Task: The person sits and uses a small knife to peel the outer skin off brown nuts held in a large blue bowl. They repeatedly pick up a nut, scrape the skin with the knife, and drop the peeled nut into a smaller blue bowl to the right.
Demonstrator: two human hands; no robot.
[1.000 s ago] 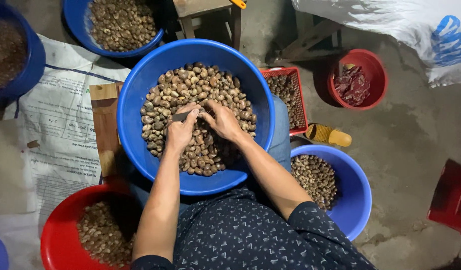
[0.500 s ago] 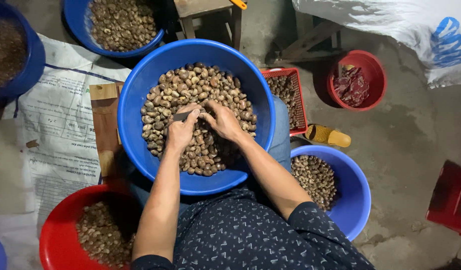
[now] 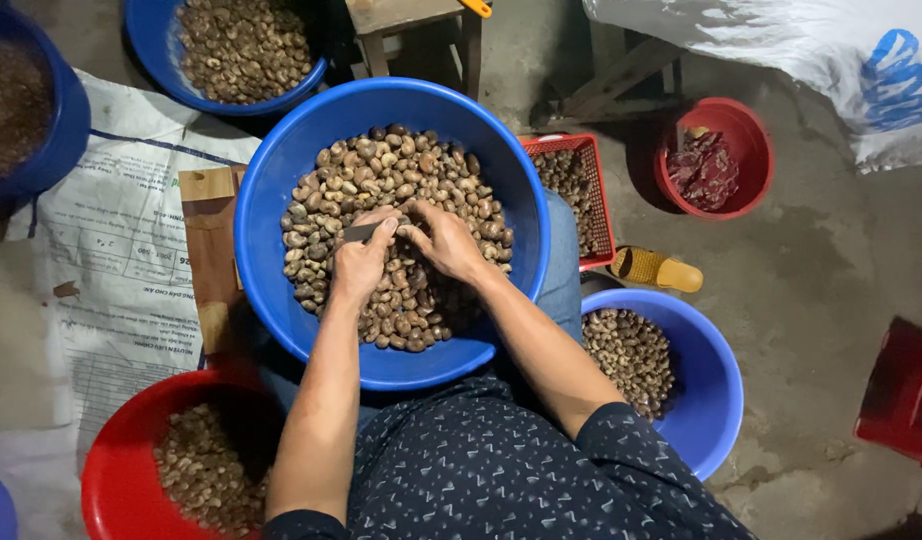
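Note:
A big blue basin (image 3: 271, 190) rests on my lap, heaped with brown nuts in their shells (image 3: 381, 175). Both hands meet over the middle of the heap. My left hand (image 3: 359, 262) grips a small metal blade, its grey tip sticking out to the left of the thumb. My right hand (image 3: 443, 240) pinches a single nut against the blade with its fingertips. The nut itself is mostly hidden by the fingers.
A red basin (image 3: 116, 460) of nuts sits at lower left, a smaller blue basin (image 3: 716, 390) of nuts at lower right. A red mesh basket (image 3: 581, 190), a red bowl (image 3: 751, 150), another blue basin (image 3: 241, 50), a wooden board (image 3: 209, 250) and a printed sack (image 3: 111, 260) surround me.
Both hands stay in the same spot over the heap; only the fingers shift slightly around the nut.

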